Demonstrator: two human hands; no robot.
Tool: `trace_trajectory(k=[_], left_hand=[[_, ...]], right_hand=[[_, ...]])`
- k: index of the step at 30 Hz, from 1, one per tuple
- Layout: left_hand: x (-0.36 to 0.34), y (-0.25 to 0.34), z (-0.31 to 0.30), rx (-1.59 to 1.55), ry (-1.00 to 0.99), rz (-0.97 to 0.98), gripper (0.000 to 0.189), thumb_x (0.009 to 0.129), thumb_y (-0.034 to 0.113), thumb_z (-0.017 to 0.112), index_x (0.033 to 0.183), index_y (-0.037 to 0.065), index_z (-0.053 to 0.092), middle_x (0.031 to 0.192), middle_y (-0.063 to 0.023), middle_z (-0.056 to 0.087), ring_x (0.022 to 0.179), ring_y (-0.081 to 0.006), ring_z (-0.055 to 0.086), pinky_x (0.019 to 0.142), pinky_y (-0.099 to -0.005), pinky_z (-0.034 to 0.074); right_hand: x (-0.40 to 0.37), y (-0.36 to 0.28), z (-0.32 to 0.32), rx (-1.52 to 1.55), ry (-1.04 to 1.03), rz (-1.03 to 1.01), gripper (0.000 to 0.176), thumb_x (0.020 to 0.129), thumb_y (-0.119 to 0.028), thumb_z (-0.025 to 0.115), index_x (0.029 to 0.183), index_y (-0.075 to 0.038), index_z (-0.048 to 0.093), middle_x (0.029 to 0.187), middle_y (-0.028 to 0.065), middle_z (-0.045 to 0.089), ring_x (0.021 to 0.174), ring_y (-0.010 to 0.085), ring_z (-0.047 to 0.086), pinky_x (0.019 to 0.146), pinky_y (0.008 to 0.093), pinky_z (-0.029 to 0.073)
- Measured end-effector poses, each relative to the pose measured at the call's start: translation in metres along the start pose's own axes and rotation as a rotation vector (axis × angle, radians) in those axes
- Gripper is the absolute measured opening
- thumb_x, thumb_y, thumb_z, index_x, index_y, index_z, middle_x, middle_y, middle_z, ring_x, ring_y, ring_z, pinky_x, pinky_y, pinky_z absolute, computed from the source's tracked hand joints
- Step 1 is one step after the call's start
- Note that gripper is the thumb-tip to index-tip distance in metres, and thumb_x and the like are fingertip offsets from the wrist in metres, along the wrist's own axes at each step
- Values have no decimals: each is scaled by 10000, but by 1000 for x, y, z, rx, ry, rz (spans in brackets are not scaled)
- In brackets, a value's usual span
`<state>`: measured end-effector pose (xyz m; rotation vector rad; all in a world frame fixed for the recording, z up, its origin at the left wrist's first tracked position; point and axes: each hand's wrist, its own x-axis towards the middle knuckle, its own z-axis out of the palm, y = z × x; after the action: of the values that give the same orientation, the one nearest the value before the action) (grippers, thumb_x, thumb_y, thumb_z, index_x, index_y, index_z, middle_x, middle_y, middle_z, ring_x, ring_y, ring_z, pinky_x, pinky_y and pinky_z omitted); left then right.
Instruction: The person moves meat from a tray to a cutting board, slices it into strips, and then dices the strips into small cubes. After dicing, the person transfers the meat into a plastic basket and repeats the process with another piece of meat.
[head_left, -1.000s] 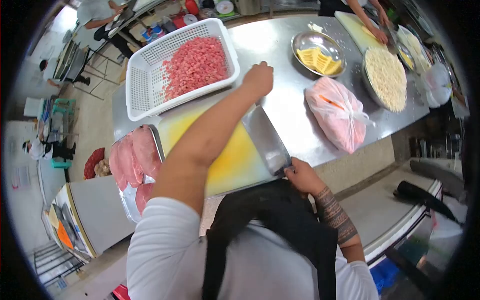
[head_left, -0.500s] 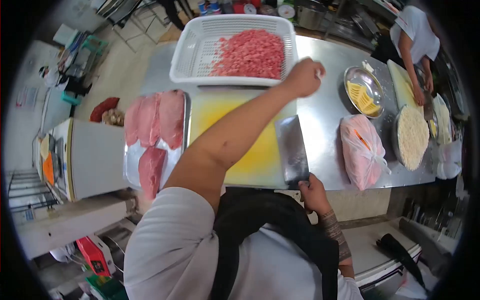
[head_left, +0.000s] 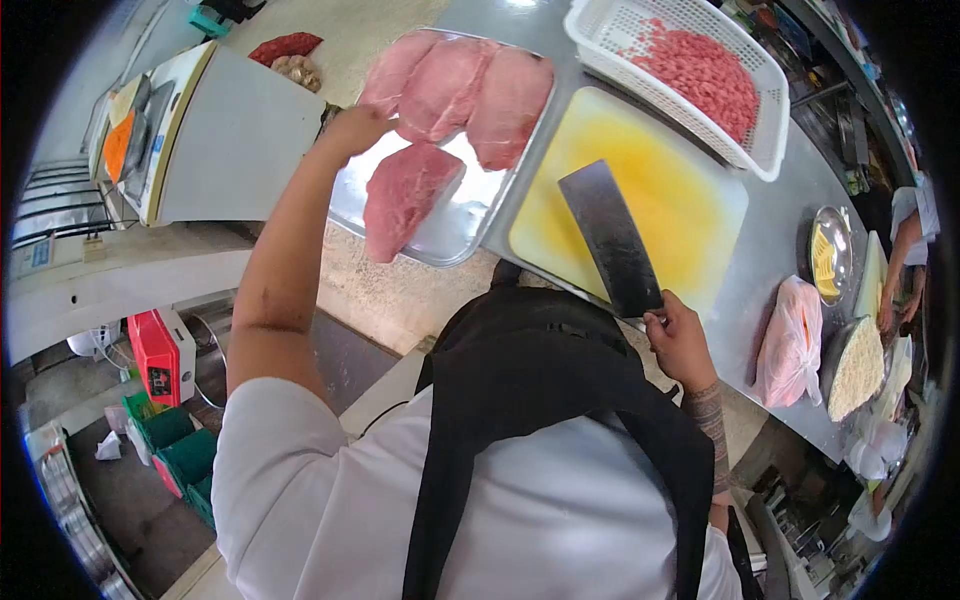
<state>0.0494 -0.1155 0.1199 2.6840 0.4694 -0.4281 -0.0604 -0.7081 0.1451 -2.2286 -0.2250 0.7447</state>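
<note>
In my right hand (head_left: pixel 685 345) is the handle of a cleaver (head_left: pixel 608 235), its broad blade lying over the yellow-stained cutting board (head_left: pixel 715 225). My left hand (head_left: pixel 360 132) reaches to the left side of a metal tray (head_left: pixel 485 205), fingertips right at the lower end of the leftmost of three large raw meat slabs (head_left: pixel 448 88). Its fingers are mostly hidden behind the hand and slightly blurred. Below the slabs, a smaller piece of raw meat (head_left: pixel 408 200) lies on the same tray.
A white perforated basket (head_left: pixel 598 42) holds diced meat (head_left: pixel 705 85) beyond the board. To the right are a tied plastic bag (head_left: pixel 790 345), a bowl of yellow pieces (head_left: pixel 828 255) and a container of pale shreds (head_left: pixel 856 370). Another person's arm (head_left: pixel 905 245) works at the far right.
My left hand has swung from beside the basket across to the meat tray. The view has turned left; the cleaver stays in my right hand over the board.
</note>
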Motion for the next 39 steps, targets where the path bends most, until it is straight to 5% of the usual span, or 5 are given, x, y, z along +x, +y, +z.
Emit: trace_trajectory(k=[12, 18, 24, 30, 39], left_hand=[[-70, -69, 51, -1044, -370, -321, 847, 934, 680, 693, 1298, -80, 606, 1115, -146, 670, 1000, -234, 625, 920, -398, 516], [-60, -59, 66, -753, -372, -276, 759, 883, 634, 773, 1101, -90, 704, 1076, -164, 703, 941, -243, 633, 839, -397, 506], [-81, -18, 67, -1501, -541, -176, 563, 996, 306, 731, 1390, -61, 566, 1279, -142, 694, 1159, -260, 680, 1029, -433, 533], [-82, 7, 91, -1609, -540, -127, 583, 938, 110, 771, 1456, 10, 523, 1353, -120, 670, 1227, -262, 664, 1109, -417, 507], [-94, 166, 130, -1739, -731, 128, 639, 912, 61, 786, 1479, 17, 495, 1376, -111, 654, 1271, -256, 644, 1120, -429, 505]], right_hand=[[56, -104, 84, -165, -146, -66, 236, 961, -144, 647, 1066, 51, 563, 900, 299, 654, 898, 485, 660, 797, 530, 506], [60, -120, 108, -181, -121, -65, 287, 961, -136, 633, 1139, 79, 563, 921, 319, 656, 941, 506, 656, 836, 519, 510], [69, -94, 131, 247, -225, 37, 539, 1026, -65, 553, 1540, 1, 407, 766, 46, 599, 515, 111, 539, 495, 312, 478], [62, -91, 120, 280, -150, 57, 323, 1002, -99, 608, 1279, 58, 553, 779, 100, 633, 561, 153, 605, 561, 355, 526], [-26, -50, 28, 287, 204, 182, 376, 1017, -84, 601, 1375, 10, 536, 812, 71, 661, 557, 116, 590, 525, 317, 507]])
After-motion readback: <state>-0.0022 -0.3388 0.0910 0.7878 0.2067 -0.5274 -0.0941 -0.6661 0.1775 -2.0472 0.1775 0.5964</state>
